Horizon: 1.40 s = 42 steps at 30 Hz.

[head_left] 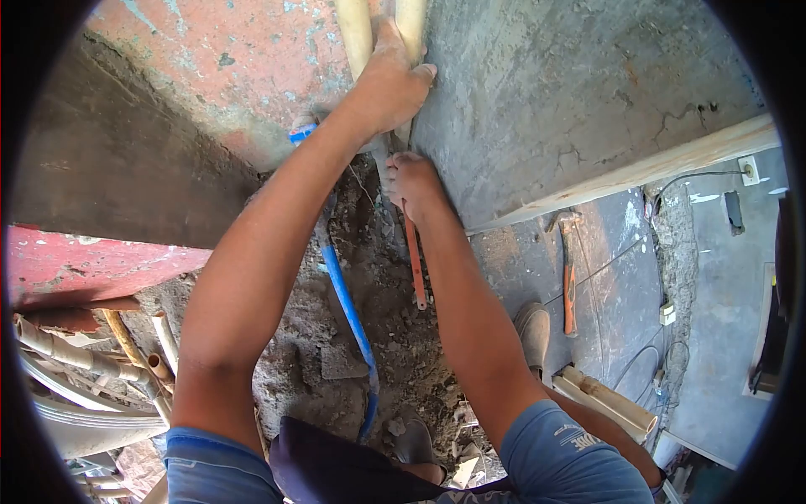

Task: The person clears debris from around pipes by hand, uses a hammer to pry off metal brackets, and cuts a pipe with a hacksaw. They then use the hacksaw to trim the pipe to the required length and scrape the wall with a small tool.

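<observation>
Two cream vertical pipes (356,34) run up the corner where a peeling red wall meets a grey plastered wall. My left hand (389,84) grips the right-hand pipe (411,29) high up, fingers wrapped round it. Just below, my right hand (410,181) is closed on the same pipe's lower part where it enters the dug-up earth. An orange-red pipe wrench (415,260) lies on the rubble right under my right hand. A blue pipe (346,302) runs across the dirt beneath my left forearm.
A hammer with an orange handle (569,281) leans by the grey wall under a pale wooden batten (638,172). Short cream pipe offcuts (613,401) lie at lower right; more pipes and hoses (75,370) pile at lower left. Cables trail at right.
</observation>
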Available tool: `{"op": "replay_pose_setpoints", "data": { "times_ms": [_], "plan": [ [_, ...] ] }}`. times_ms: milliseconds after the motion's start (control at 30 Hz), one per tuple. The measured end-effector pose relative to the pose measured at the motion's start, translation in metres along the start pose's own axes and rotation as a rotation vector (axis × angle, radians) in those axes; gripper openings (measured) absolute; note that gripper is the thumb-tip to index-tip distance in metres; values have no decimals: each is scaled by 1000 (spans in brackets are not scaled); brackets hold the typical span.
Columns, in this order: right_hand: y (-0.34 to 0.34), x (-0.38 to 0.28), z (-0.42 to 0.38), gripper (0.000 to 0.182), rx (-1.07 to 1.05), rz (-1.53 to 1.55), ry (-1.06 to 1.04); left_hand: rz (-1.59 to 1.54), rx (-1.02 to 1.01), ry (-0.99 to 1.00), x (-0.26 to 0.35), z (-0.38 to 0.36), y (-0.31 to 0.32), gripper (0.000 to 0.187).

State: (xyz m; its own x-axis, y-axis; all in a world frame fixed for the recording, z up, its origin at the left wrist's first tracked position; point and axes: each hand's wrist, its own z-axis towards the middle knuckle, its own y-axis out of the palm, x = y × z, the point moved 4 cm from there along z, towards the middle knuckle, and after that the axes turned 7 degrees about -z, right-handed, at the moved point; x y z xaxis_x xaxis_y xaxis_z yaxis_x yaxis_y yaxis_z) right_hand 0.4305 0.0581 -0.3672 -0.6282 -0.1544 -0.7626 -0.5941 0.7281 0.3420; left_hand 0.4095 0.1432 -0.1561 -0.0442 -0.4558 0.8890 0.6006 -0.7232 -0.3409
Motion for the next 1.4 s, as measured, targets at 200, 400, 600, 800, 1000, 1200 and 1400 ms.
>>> {"op": "replay_pose_setpoints", "data": {
  "times_ms": [200,400,600,800,1000,1200,1400],
  "plan": [
    [-11,23,12,17,303,-630,-693,-44,54,12,-12,3,6,46],
    [17,12,-9,19,-6,291,-184,-93,-4,-52,-3,3,9,69],
    [-20,26,25,24,246,-534,-510,-46,63,-122,-1,1,7,57],
    [-18,30,28,25,336,-638,-554,60,17,-197,21,-10,2,64],
    [-14,19,23,23,310,-710,-680,104,-277,-203,54,-105,-1,33],
    [0,0,-1,14,86,-237,-154,-911,291,-1128,-82,-219,88,44],
    [-17,22,27,19,185,-482,-208,-631,250,-937,-74,-210,90,48]
  ]
}}
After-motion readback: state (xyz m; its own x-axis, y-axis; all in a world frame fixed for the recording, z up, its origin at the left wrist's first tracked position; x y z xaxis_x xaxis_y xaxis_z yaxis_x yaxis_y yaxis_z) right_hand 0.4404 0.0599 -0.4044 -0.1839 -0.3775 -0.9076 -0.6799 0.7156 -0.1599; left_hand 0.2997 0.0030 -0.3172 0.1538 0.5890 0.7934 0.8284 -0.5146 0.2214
